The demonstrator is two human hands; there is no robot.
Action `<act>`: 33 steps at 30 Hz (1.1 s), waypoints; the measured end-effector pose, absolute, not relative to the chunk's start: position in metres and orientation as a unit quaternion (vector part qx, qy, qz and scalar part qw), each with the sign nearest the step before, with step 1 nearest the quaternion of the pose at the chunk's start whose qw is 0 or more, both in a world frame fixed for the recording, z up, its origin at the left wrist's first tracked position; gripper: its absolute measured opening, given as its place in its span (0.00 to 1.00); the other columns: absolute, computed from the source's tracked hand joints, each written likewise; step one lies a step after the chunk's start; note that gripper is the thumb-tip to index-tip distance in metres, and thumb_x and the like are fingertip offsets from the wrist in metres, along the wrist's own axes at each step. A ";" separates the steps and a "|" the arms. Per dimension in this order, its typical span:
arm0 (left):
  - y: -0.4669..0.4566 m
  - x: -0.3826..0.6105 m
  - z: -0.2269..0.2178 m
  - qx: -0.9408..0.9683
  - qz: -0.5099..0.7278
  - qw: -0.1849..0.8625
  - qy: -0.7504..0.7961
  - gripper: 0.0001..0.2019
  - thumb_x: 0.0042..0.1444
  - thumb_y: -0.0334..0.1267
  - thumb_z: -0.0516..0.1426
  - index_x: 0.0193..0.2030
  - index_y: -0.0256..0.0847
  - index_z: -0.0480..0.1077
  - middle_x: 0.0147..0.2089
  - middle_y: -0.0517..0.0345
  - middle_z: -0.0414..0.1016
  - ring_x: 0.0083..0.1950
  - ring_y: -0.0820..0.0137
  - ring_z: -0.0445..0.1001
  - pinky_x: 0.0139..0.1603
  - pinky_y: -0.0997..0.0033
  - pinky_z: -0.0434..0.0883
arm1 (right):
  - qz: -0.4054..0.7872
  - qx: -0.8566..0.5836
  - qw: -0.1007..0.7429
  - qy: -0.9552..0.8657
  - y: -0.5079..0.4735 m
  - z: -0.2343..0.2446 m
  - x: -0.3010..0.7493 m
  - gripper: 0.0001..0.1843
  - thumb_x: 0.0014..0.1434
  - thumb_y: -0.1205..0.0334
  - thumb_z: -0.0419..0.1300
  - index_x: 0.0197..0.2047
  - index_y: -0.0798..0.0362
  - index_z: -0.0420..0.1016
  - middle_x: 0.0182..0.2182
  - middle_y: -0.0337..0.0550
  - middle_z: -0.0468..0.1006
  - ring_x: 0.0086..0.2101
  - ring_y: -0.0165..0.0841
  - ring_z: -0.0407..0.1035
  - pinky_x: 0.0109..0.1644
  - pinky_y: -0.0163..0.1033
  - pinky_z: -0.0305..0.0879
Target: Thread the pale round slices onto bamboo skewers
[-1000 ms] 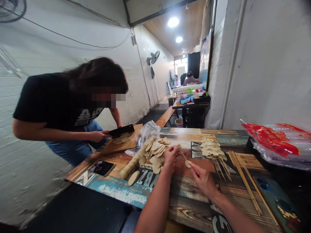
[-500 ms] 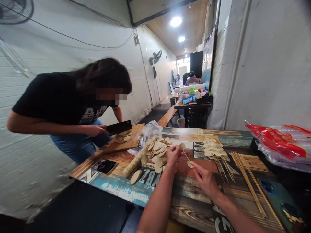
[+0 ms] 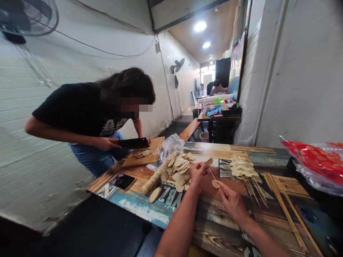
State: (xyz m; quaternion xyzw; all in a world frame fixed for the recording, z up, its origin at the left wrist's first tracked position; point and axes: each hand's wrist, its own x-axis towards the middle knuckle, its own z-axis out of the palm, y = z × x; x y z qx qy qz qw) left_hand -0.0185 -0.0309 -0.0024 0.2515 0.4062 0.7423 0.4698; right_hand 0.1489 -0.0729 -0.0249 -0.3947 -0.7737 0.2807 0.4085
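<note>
Pale walls (image 3: pixel 80 67) run back to a bright far end, and up front a patchwork wooden worktop (image 3: pixel 146 212) fills the head view, its left corner angled towards a co-worker. Over its middle, 2 hands, set apart, and 1 thin stick (image 3: pixel 212 173) slung between them! Left hand (image 3: pixel 197 173) sits nearer the far edge, fingers pinched at the upper slice (image 3: pixel 208 162); right hand (image 3: pixel 232 201) sits closer to the near edge, fingertips pinched at the stick's lower end, right beside the lower slice (image 3: pixel 215 184). Whether they grip wood or slice there, I cannot tell.

And look at that line: the stick's long axis slants from the far left down to the near right, straight from hand to hand. Just left of the left hand lies the slice pile (image 3: pixel 180 166), so that hand is clearly the nearer; the pale roll (image 3: pixel 150 184) trails from it towards the near edge. Off to the right, the right hand has the bare sticks (image 3: pixel 285 210) on its side, slanting down towards the near edge, with the loaded sticks (image 3: pixel 244 167) beyond, nearer the far edge. Past the pile, near the left end, the co-worker's hand (image 3: pixel 107 143) holds a dark cleaver (image 3: pixel 133 143) over a board (image 3: pixel 155 146).
</note>
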 end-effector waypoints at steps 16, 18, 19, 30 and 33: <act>-0.030 -0.003 -0.003 0.240 0.756 0.470 0.388 0.21 0.30 0.45 0.72 0.28 0.34 0.73 0.28 0.59 0.73 0.27 0.76 0.70 0.33 0.73 0.70 | 0.275 -0.410 0.405 -0.770 -0.065 -0.030 0.148 0.24 0.62 0.56 0.50 0.55 0.55 0.76 0.44 0.51 0.83 0.41 0.41 0.79 0.44 0.41 0.76; -0.031 -0.001 -0.002 0.248 0.750 0.474 0.388 0.21 0.32 0.45 0.72 0.28 0.34 0.73 0.28 0.59 0.73 0.27 0.76 0.69 0.32 0.74 0.69 | 0.271 -0.412 0.413 -0.766 -0.063 -0.031 0.147 0.24 0.61 0.56 0.50 0.55 0.54 0.76 0.45 0.51 0.82 0.42 0.40 0.79 0.44 0.40 0.75; -0.032 0.000 -0.001 0.253 0.746 0.477 0.389 0.20 0.33 0.46 0.72 0.29 0.34 0.73 0.28 0.59 0.73 0.27 0.76 0.69 0.32 0.74 0.69 | 0.268 -0.415 0.417 -0.763 -0.063 -0.032 0.146 0.23 0.61 0.57 0.50 0.55 0.54 0.76 0.46 0.51 0.82 0.42 0.40 0.79 0.45 0.40 0.75; -0.035 -0.014 0.007 0.217 0.745 0.491 0.395 0.21 0.34 0.46 0.71 0.29 0.35 0.71 0.27 0.58 0.73 0.27 0.75 0.71 0.31 0.72 0.71 | 0.238 -0.415 0.394 -0.785 -0.070 -0.025 0.145 0.22 0.62 0.60 0.48 0.54 0.54 0.77 0.44 0.51 0.83 0.40 0.40 0.79 0.44 0.41 0.75; -0.036 -0.017 0.009 0.211 0.738 0.506 0.393 0.20 0.35 0.45 0.71 0.30 0.35 0.72 0.27 0.58 0.73 0.26 0.75 0.71 0.30 0.73 0.70 | 0.246 -0.411 0.391 -0.786 -0.070 -0.025 0.147 0.22 0.63 0.60 0.49 0.54 0.53 0.77 0.44 0.50 0.83 0.41 0.40 0.79 0.45 0.41 0.75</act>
